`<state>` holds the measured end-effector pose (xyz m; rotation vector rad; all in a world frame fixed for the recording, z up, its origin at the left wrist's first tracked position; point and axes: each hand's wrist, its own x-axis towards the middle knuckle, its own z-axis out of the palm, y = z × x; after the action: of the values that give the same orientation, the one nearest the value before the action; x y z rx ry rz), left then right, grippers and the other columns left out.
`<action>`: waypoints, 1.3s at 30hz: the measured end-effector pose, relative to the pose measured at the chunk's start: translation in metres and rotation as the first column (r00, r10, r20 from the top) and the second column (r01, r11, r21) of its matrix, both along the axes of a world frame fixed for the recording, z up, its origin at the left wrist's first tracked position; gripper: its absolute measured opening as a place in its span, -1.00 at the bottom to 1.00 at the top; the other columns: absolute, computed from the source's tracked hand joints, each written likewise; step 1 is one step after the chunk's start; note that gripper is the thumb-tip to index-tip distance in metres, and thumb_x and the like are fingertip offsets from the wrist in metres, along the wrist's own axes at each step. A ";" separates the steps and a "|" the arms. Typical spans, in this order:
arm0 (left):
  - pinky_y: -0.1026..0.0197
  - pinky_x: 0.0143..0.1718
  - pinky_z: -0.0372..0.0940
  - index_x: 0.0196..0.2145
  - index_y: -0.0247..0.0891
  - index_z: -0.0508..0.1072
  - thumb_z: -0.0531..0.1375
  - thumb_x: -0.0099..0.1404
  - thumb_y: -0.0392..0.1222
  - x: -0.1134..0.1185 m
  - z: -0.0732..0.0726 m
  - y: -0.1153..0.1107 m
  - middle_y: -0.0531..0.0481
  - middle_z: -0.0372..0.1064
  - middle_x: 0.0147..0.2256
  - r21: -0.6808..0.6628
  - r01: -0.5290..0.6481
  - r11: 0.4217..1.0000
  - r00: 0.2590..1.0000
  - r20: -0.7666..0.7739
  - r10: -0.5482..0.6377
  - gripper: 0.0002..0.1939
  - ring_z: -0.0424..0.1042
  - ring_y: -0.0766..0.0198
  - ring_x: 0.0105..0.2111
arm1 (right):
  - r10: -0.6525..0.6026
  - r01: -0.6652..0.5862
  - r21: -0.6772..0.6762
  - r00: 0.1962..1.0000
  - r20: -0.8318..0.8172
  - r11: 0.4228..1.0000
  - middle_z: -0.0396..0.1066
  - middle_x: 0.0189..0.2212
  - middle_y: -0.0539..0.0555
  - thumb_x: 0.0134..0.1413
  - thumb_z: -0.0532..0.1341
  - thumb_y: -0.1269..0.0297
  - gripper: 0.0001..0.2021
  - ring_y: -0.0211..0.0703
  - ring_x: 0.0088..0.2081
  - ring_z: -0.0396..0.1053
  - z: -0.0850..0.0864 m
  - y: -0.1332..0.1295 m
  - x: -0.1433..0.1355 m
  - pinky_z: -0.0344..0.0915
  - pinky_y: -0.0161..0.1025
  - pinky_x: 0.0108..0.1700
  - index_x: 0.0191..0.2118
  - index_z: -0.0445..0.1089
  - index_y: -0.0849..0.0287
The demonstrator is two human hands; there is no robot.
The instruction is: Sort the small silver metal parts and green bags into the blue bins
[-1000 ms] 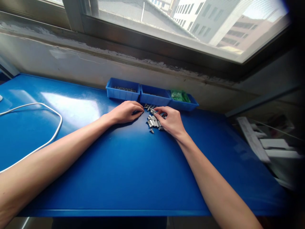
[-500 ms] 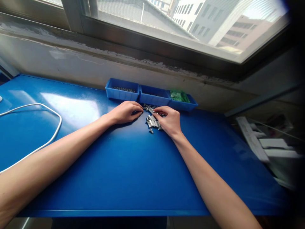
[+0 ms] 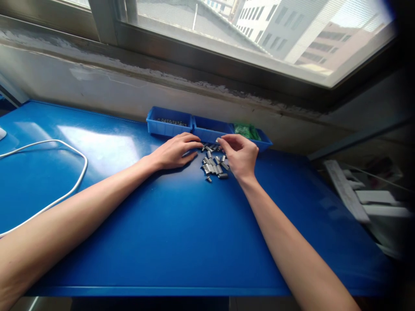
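Several small metal parts (image 3: 214, 166) lie in a loose pile on the blue table, with a single screw (image 3: 208, 179) at the pile's near edge. My left hand (image 3: 177, 151) rests at the left of the pile, its fingers apart and nothing visible in them. Over the pile's right side, my right hand (image 3: 241, 154) pinches a small metal piece (image 3: 218, 140) between thumb and forefinger. More small screws (image 3: 207, 147) lie between the two hands, just in front of the bins.
Three blue bins stand along the wall: the left bin (image 3: 168, 128) holds small metal parts, the middle bin (image 3: 210, 135) is partly hidden, and the right one holds a green bag (image 3: 248, 131). A white cable (image 3: 82, 172) curves across the left of the table (image 3: 181, 242).
My right hand has lifted up and to the right with a small piece, uncovering more of the pile. The fingers of my left hand have spread apart.
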<state>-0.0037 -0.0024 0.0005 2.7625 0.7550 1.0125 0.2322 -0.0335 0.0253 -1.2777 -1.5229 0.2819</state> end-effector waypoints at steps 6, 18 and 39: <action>-0.02 0.36 0.27 0.27 -0.27 0.48 0.07 0.55 -0.11 0.001 0.000 0.001 -0.23 0.41 0.26 -0.048 0.013 0.999 0.988 -0.152 -0.020 -0.55 0.40 0.00 0.27 | -0.021 0.023 0.031 0.996 -0.082 0.999 0.67 -0.28 0.17 0.04 0.46 -0.03 -0.68 0.11 -0.20 0.65 0.015 0.054 -0.004 0.60 0.05 -0.03 -0.25 0.61 0.13; 0.06 0.16 0.41 0.13 -0.30 0.58 0.12 0.50 -0.17 0.001 0.000 -0.001 -0.22 0.51 0.13 -0.039 -0.052 0.998 0.998 -0.049 0.050 -0.63 0.51 0.02 0.10 | 0.042 -0.040 0.044 0.998 -0.046 0.998 0.65 -0.29 0.11 0.18 0.35 0.20 -0.86 0.01 -0.25 0.65 0.015 0.027 -0.014 0.60 -0.05 -0.13 -0.24 0.60 0.12; 0.15 -0.08 0.43 0.00 -0.24 0.66 0.16 0.49 -0.21 -0.004 -0.003 0.005 -0.18 0.58 -0.10 -0.158 0.036 0.987 0.994 0.106 -0.019 -0.71 0.57 0.15 -0.14 | 0.127 -0.137 0.019 0.956 0.265 0.990 0.64 -0.31 0.08 0.26 0.26 0.24 -0.84 -0.09 -0.33 0.53 -0.010 -0.012 -0.001 0.47 -0.14 -0.18 -0.30 0.58 0.11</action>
<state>-0.0079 0.0029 -0.0029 2.5566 0.7460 1.0328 0.2311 -0.0455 0.0149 -1.2216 -1.8359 0.1732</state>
